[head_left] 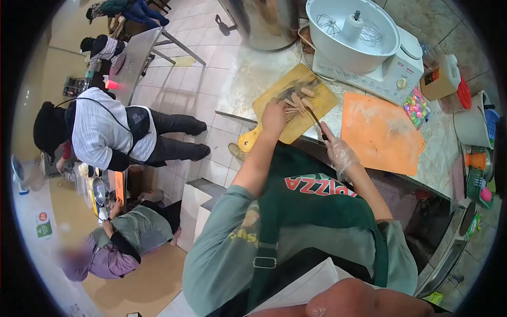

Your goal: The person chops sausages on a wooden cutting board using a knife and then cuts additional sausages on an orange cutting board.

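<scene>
My left hand [274,117] has its fingers curled down over pale sausage strips [293,102] on a yellow wooden cutting board [301,128]. My right hand [339,149], in a clear plastic glove, is closed round the dark handle of a knife [315,119]. The knife's blade points toward the strips, close to my left fingertips; its tip is hard to make out. A short uncut-looking sausage piece [307,92] lies at the far side of the pile. The board's round handle [247,141] sticks out past the counter edge.
Right of the board lies an orange cutting board [377,134]. Behind stand a white mixer [364,37] with whisks in its bowl and a large metal pot [264,24]. A jug [442,78] and a colourful bag [416,109] sit farther right. Several people work at the left.
</scene>
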